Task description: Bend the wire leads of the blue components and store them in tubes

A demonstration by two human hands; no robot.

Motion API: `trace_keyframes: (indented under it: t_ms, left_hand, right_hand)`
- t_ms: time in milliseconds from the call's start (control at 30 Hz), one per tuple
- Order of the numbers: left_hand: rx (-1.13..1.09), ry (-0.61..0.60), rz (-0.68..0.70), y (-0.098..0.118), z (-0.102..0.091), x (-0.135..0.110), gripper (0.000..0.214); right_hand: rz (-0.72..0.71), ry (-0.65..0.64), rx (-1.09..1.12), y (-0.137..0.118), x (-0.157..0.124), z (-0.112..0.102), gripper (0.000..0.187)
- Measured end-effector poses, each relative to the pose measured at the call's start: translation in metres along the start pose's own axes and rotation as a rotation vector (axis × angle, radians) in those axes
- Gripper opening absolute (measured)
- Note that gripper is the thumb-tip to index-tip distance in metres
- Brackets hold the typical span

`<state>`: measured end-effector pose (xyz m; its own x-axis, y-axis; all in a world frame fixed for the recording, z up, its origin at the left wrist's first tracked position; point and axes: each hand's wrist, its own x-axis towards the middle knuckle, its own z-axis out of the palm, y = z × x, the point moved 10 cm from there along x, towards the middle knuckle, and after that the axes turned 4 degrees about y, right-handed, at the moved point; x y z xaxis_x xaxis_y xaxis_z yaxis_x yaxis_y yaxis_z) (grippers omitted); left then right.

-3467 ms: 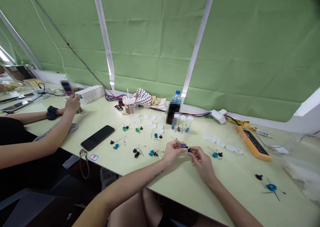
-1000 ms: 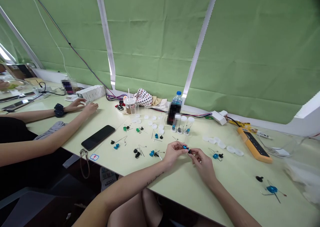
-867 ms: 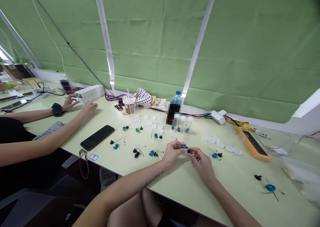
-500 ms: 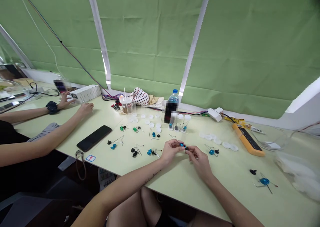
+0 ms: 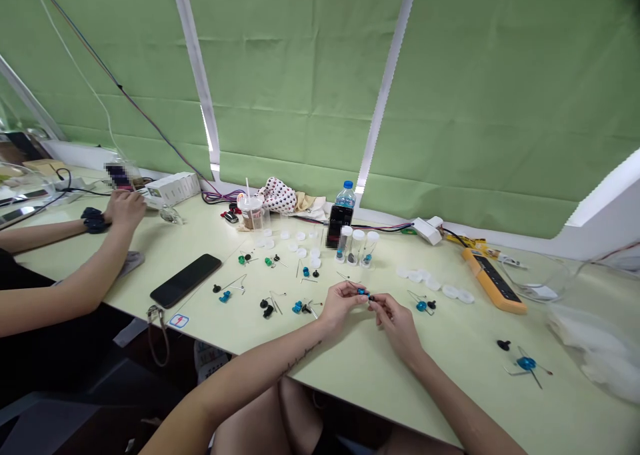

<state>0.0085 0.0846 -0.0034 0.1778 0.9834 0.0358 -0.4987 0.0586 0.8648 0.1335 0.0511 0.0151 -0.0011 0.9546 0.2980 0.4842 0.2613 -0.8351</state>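
Note:
Over the pale green table (image 5: 380, 375), my left hand (image 5: 340, 305) pinches a small blue part with thin metal legs (image 5: 361, 291). My right hand (image 5: 395, 316) meets it from the right, fingertips closed on a tiny black piece (image 5: 371, 297) at the blue part's end. Both hands hover just above the tabletop. Loose blue, green and black parts with wire legs (image 5: 270, 303) lie scattered to the left of my hands. Another blue part with a black piece (image 5: 423, 305) lies just right of them. A further blue one (image 5: 526, 363) rests far right.
Three clear vials (image 5: 357, 247) and white caps (image 5: 434, 285) stand behind my hands. A yellow meter (image 5: 494, 281), a water bottle (image 5: 346, 198), a drink cup (image 5: 251, 211) and a black phone (image 5: 185, 280) are on the table. Another person's arms (image 5: 75, 288) reach in at left.
The view has shifted slightly. My hands stay together on the blue part. The other person's far hands have drawn back toward the white box at the left.

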Motion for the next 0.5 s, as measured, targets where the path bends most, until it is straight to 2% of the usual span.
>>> trace_keyframes:
  t_ms: [200, 500]
  left_hand:
    - [0.013, -0.011, 0.022, 0.0048, 0.0026, -0.0001, 0.033]
    - [0.01, -0.007, 0.004, 0.0008, 0.0005, 0.0009, 0.035]
  right_hand:
    - [-0.029, 0.054, -0.006, -0.0028, 0.001, -0.0052, 0.041]
    - [-0.035, 0.074, 0.038, -0.001, -0.0019, -0.0061, 0.031]
